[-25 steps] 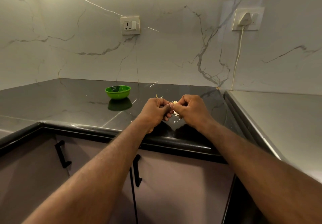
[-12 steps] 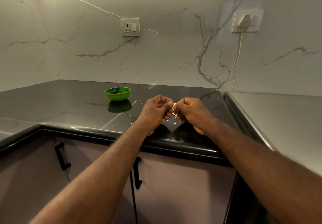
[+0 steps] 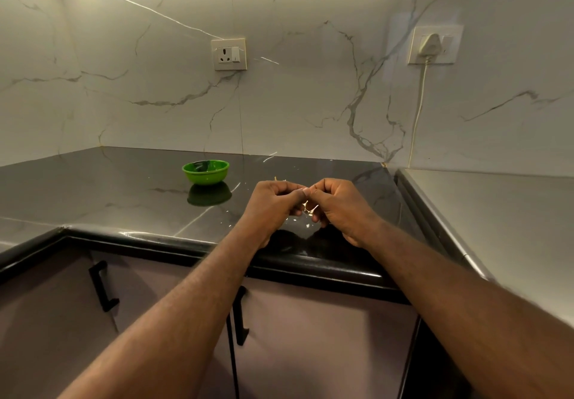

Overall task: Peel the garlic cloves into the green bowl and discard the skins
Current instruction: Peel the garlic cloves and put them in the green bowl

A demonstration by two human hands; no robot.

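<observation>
Garlic clove (image 3: 308,208) sits pinched between your two hands, just above the black countertop (image 3: 124,195) near its front edge. Your left hand (image 3: 273,204) has its fingers curled in, thumb pressed to the clove from the left. Your right hand (image 3: 341,209) curls round it from the right, its fingertips meeting your left thumb. Only a pale sliver of the clove shows between them. Small white skin scraps (image 3: 307,225) lie on the counter just below your hands. The green bowl (image 3: 205,172) stands farther back and to the left, apart from your hands; you cannot make out its contents. On the far marble wall, a socket (image 3: 229,54) sits above the bowl and a white plug (image 3: 430,45) sits to the right.
</observation>
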